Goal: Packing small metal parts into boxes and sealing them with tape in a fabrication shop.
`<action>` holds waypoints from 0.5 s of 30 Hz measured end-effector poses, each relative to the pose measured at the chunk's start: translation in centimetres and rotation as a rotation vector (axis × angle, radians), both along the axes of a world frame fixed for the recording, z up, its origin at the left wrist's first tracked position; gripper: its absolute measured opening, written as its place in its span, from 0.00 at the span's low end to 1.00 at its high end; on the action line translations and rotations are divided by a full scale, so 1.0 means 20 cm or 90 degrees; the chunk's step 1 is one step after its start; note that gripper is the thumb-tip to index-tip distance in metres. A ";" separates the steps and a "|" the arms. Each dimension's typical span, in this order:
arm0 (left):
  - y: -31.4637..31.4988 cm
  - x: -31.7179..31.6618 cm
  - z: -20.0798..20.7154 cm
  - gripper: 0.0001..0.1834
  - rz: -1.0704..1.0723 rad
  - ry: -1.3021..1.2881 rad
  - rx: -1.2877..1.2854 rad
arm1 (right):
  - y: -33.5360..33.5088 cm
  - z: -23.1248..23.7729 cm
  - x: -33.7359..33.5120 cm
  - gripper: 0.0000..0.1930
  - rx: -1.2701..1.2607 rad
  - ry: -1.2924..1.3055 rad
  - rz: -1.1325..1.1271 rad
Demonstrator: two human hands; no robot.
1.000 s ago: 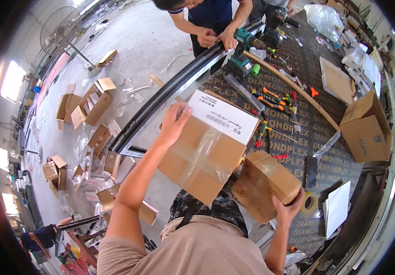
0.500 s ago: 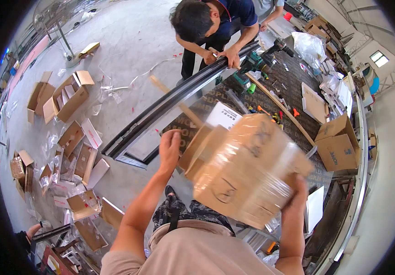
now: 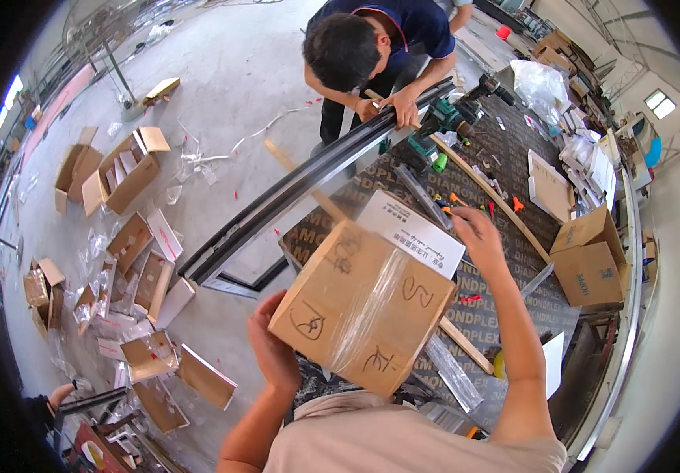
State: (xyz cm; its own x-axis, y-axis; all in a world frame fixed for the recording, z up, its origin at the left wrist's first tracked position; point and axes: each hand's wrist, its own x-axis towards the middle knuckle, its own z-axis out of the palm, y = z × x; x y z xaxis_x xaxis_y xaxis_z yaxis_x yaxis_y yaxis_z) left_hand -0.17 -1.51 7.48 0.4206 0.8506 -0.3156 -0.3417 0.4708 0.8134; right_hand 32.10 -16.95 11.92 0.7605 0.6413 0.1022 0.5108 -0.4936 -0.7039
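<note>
Floor (image 3: 225, 71) bears cartons (image 3: 136, 188) (white pieces (image 3: 124, 162) in one); left hand (image 3: 273, 347) touches box (image 3: 387, 288).

So the box (image 3: 363, 307) sits just right of the left grip (image 3: 275, 343), right up against it. A second box (image 3: 412, 235) pokes out past its far side, just left of the right grip (image 3: 474, 232). Beyond the right grip there's a drill (image 3: 448, 118) on the table (image 3: 521, 256), and a wooden strip (image 3: 491, 197) runs by on its right. Open carton (image 3: 590, 272) farther right. Ahead of the left grip, a long frame (image 3: 308, 185); off to its left, cartons (image 3: 154, 284) all over the floor (image 3: 221, 102).
</note>
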 end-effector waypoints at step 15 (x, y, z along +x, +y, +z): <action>-0.29 0.24 0.06 0.29 0.075 -0.028 -0.023 | 0.03 -0.39 0.30 0.43 -0.120 0.297 0.345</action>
